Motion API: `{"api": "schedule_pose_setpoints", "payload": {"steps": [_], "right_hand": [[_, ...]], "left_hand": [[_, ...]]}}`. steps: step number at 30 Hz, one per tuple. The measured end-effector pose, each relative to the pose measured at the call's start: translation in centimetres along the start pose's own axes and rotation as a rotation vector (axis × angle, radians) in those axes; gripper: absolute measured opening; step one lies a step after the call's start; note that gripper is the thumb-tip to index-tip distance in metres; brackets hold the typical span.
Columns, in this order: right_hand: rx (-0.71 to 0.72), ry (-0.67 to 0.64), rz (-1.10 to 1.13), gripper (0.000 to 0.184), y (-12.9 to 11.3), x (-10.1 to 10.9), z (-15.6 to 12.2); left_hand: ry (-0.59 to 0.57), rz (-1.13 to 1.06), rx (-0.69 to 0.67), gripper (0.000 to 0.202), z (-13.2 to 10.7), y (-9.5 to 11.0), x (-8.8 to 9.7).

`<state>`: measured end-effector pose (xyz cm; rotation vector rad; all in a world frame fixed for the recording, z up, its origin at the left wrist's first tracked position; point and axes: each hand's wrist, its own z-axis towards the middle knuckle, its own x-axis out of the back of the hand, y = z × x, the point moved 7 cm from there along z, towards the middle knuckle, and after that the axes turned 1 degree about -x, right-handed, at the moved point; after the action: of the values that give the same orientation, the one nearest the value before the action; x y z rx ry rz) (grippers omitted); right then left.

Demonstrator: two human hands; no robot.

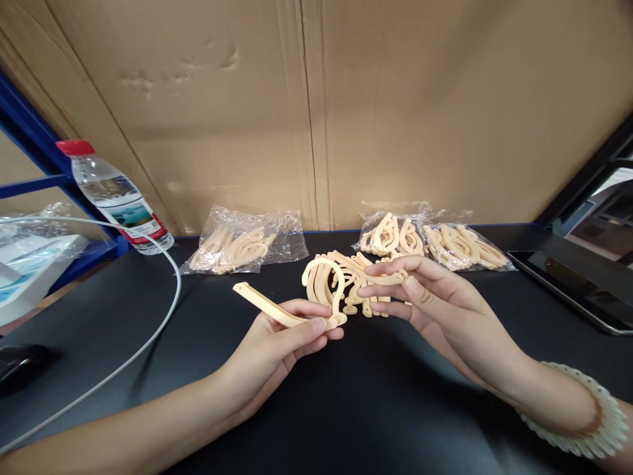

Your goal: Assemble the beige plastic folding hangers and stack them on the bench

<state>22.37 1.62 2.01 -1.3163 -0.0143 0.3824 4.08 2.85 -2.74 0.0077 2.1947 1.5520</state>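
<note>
Left: we note the left hand (294,338) reaching in from lower left, thumb uppermost, its grip closed on a pale hooked piece (270,305) held above the worktop (346,415). The straight length slants up-left; the hook curls up at right. We judge it light, stiff, smooth but not very slippery, the thin curve likeliest to snap; best hold is the straight length near the bend. Centre: a loose pile (366,305) of similar pieces lies beyond. Right: the right hand (440,297) angles inward, pinching a slim strip (390,280), lower fingers extended.
</note>
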Motion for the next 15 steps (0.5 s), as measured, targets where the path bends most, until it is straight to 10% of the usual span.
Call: {"api": "schedule_pose_setpoints", "payload": {"steps": [9, 15], "right_hand": [[0.013, 0.134, -0.230, 0.007, 0.7, 1.2, -0.1], [0.014, 0.086, -0.559, 0.059, 0.9, 0.7, -0.7]], "left_hand": [[0.012, -0.008, -0.005, 0.015, 0.1, 0.0, -0.1], [0.000, -0.005, -0.013, 0.016, 0.2, 0.0, -0.2]]}}
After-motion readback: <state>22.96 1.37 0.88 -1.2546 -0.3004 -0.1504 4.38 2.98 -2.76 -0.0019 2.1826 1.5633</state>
